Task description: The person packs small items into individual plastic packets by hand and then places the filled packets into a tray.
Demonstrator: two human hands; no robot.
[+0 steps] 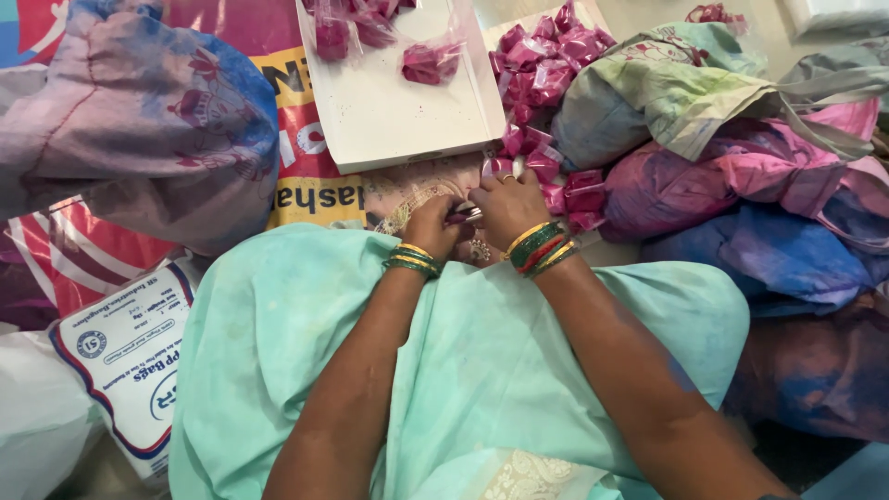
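My left hand point(431, 225) and my right hand point(506, 206) meet just beyond my knees, over mint-green cloth point(482, 352). Both pinch a small shiny item point(469, 216) between the fingertips; what it is I cannot tell. Green and gold bangles ring both wrists. Just beyond my right hand lies a heap of small pink powder packets point(546, 74). A white tray point(389, 111) ahead holds a few more pink packets point(431, 61).
Powder-stained cloth bundles crowd the right side point(741, 176) and the upper left point(139, 130). A white printed plastic bag pack point(130, 361) lies at lower left. A printed red and yellow sheet point(306, 176) covers the floor under the tray.
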